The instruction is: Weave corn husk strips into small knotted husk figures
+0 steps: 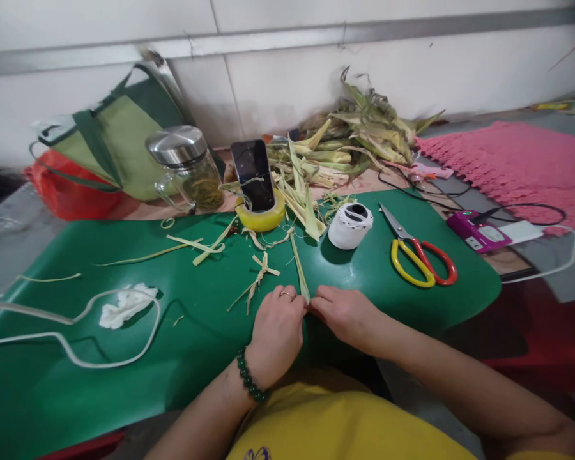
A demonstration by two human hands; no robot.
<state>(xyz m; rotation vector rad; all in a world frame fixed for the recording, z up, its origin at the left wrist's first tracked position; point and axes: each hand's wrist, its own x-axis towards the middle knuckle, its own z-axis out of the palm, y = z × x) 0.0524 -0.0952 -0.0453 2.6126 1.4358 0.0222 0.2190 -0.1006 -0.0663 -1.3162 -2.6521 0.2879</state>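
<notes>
A long narrow green leaf strip (299,268) lies on the green mat (124,358), its near end pinched between my two hands. My left hand (276,332), with a ring and a dark bead bracelet, is closed on that end. My right hand (345,314) meets it from the right, fingertips pressed on the same strip. A small knotted piece of dried leaf (261,276) lies just left of the strip.
A white thread spool (349,225) and red-and-yellow scissors (419,255) sit to the right. A phone (253,174) stands in a yellow tape roll (263,217). Behind are a glass jar (189,169), a leaf pile (354,137), a green bag (115,144), a pink knitted mat (512,163). White cord (76,358) and tissue (124,305) lie left.
</notes>
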